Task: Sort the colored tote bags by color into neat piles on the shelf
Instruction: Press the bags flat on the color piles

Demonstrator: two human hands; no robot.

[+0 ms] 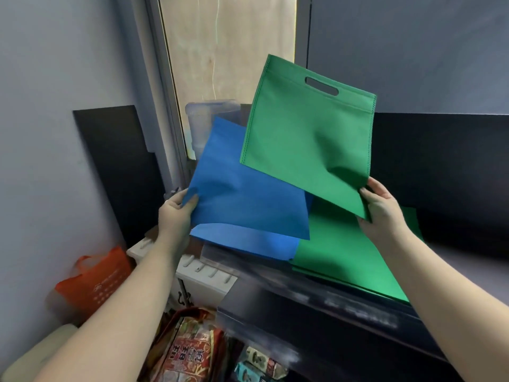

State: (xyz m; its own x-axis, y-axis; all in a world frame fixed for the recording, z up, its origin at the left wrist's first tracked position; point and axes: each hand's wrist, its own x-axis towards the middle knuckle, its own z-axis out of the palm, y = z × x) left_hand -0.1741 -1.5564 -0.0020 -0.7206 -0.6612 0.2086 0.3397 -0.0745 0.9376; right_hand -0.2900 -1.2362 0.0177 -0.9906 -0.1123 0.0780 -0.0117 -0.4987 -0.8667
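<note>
Head view of a sorting task at a dark shelf. The left hand (179,208) pinches the lower left corner of a flat blue non-woven tote bag (248,188), thumb on its upper face, holding it tilted above the shelf. The right hand (381,205) pinches the lower right corner of a flat green non-woven tote bag (308,128), which is raised upright and slanted, its cut-out handle slot toward the top; its lower left edge overlaps the held blue bag. Beneath them, on the black shelf top (454,260), lie two piles side by side: a blue pile (248,241) on the left and a green pile (352,257) on the right, their edges touching. Behind the bags stands a clear plastic lidded container (203,117); its contents cannot be made out. At lower left sits an orange non-woven handled bag (93,277), contents not visible. At the bottom, red printed snack packets (190,354) lie in an open bag.
</note>
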